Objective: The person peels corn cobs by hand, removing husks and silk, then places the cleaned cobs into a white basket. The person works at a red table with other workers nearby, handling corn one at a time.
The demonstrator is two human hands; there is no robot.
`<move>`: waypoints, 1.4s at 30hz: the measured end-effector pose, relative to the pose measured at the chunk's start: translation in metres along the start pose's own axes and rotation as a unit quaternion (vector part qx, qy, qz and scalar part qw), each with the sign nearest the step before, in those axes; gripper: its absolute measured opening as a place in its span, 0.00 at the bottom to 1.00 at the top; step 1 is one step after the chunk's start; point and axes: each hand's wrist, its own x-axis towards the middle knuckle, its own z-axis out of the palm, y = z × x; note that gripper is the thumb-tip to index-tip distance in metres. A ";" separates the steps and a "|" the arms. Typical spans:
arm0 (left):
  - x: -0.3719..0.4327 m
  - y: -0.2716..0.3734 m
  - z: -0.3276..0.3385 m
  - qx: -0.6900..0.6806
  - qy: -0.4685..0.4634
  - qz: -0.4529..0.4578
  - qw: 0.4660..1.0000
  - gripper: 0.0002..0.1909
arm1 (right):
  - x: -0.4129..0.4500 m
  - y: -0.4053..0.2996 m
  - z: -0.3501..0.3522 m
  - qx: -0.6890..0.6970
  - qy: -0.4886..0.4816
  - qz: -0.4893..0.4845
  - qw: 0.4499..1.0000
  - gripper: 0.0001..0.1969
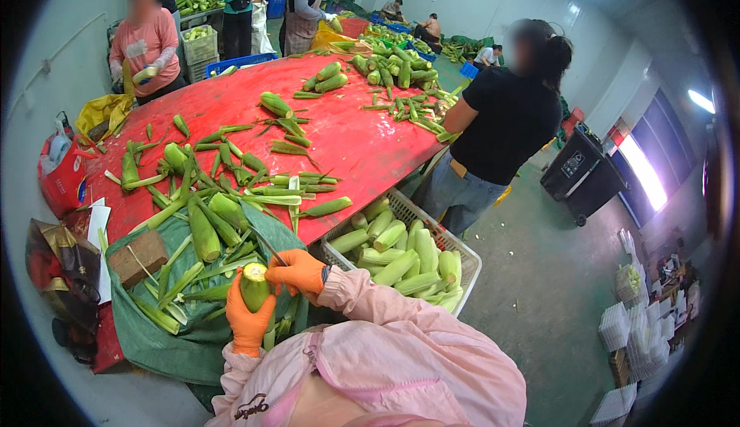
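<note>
Both my hands wear orange gloves. My left hand (250,318) is wrapped around an ear of corn in its green husk (254,291), whose cut pale end faces up. Right beside that end, my right hand (299,272) grips a knife (267,246); its blade points up and to the left, and its handle is mostly hidden in my fingers. Under and past my hands lies a green woven sack (156,343) with unhusked ears (203,235) and loose husk leaves on it. A brick (137,258) rests on the sack's left part.
A white plastic crate (473,271) of trimmed corn stands to my right. The red tabletop (341,138) carries scattered husks and corn piles (396,68). A person in black (509,120) stands at its right edge, another in pink (147,51) at its far left. Wheeled bins (581,167) stand farther right.
</note>
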 end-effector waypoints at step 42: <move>0.042 0.038 0.002 -0.344 -0.116 -0.145 0.920 0.37 | 0.018 -0.020 -0.029 -0.140 0.016 -0.031 0.989 0.16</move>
